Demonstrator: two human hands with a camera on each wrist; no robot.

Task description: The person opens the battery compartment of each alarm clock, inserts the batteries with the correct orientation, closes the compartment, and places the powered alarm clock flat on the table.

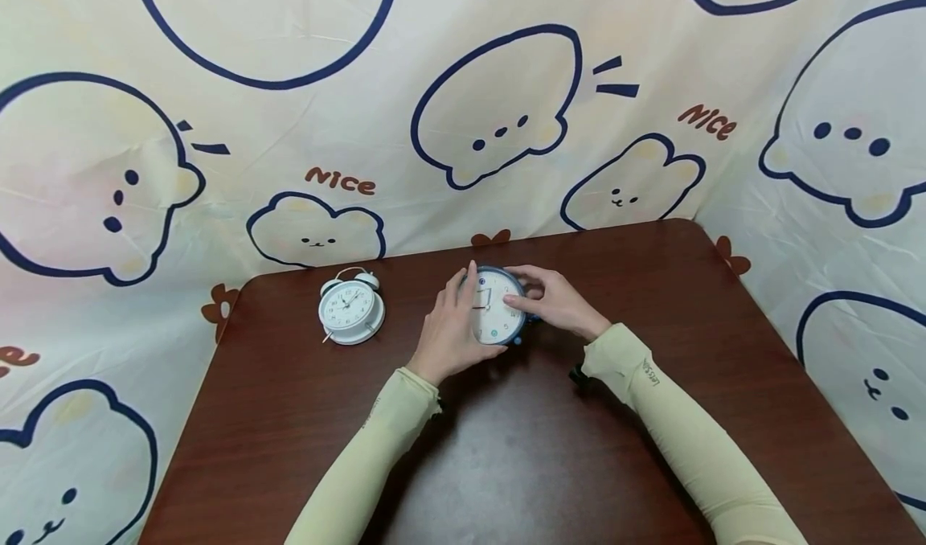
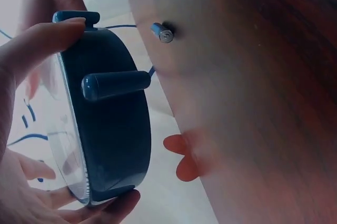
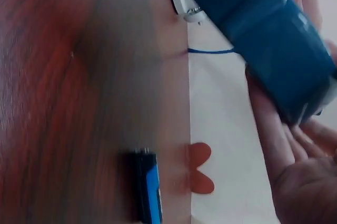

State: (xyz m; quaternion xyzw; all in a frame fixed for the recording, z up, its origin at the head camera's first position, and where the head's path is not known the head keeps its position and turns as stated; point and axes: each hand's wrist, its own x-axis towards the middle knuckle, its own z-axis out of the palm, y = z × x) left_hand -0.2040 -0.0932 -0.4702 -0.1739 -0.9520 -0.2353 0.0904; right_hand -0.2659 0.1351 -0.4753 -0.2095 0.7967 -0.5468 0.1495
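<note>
A round blue alarm clock (image 1: 497,308) with a white dial is held between both hands, its face turned up toward the head camera. My left hand (image 1: 452,332) grips its left side, the thumb along the lower edge and the fingers over the upper left rim. On the opposite side, my right hand (image 1: 553,297) holds the rim with the thumb on the face. In the left wrist view, the blue casing (image 2: 116,145) appears lifted off the table. A blue-and-black battery (image 3: 150,187) lies on the table near the right hand.
A white twin-bell alarm clock (image 1: 349,308) stands on the brown table (image 1: 506,465), left of the hands. Behind the table's far edge hangs a printed cloth (image 1: 434,215) with cartoon figures; it also covers both sides.
</note>
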